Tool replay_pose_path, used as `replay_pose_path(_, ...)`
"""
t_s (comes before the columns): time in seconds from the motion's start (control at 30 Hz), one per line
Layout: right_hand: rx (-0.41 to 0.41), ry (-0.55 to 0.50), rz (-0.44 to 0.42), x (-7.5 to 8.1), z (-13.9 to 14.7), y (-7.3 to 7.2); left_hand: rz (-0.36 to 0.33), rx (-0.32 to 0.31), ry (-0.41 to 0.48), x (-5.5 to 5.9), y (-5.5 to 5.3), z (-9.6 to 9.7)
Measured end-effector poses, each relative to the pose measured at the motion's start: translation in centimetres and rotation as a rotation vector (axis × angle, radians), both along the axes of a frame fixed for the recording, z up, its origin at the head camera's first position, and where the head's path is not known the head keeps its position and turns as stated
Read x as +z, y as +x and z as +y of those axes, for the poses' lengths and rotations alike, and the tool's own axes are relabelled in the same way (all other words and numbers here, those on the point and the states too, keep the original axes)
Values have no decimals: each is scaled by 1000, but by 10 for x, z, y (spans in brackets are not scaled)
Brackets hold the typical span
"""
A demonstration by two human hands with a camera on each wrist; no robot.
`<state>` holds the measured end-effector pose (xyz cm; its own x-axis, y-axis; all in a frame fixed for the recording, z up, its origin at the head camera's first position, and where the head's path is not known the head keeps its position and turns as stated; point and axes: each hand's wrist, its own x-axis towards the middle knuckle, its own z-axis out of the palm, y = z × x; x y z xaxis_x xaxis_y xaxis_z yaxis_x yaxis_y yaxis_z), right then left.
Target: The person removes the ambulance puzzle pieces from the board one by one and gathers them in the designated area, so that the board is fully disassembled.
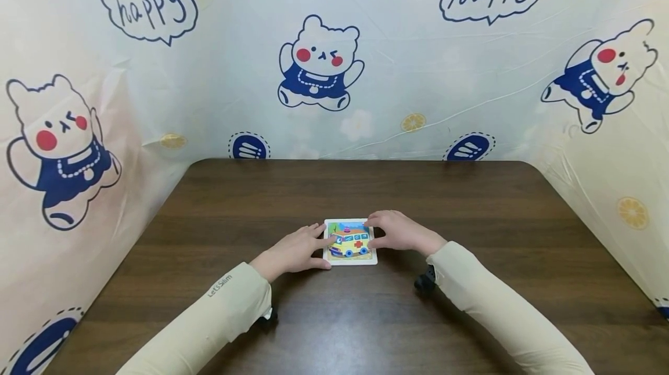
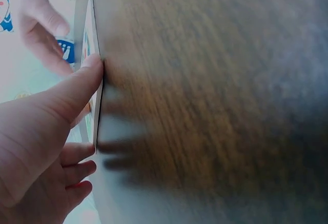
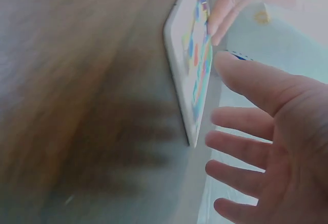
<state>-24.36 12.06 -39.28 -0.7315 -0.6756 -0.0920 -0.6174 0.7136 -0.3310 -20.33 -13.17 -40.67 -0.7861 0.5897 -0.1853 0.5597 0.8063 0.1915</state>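
A square picture board (image 1: 350, 244), with a white border and a yellow ambulance drawn on it, lies flat on the dark wooden table. At its left side is my left hand (image 1: 297, 250), thumb at the near left corner and forefinger reaching over the picture. The left wrist view shows that thumb (image 2: 88, 73) against the board's edge, the other fingers extended beside it. My right hand (image 1: 399, 231) is at the right side, thumb and fingers spread by the border. In the right wrist view its fingers (image 3: 238, 149) are extended and grip nothing; whether the thumb touches the board I cannot tell.
The brown table top (image 1: 444, 201) reaches back to a pale cloth backdrop (image 1: 397, 73) printed with cartoon bears and the word "happy". The same cloth hangs along both sides. Dark wrist devices (image 1: 425, 281) sit beneath the cream sleeves (image 1: 496, 299).
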Motion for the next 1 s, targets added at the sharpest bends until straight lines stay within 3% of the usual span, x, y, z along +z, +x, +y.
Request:
replay_pose_path(0.2,-40,-61,-38,1,-19,-9,30,-30,23,-1,0,-2)
replay_pose_path(0.4,-26,-111,-87,-1,-39,-15,54,-48,34,-2,0,-3)
replay_pose_path(0.63,19,-95,-98,-5,-56,-20,58,-49,44,-2,0,-4)
replay_pose_path(1.0,-22,-51,-102,-7,-66,-27,50,-41,47,-2,-1,-4)
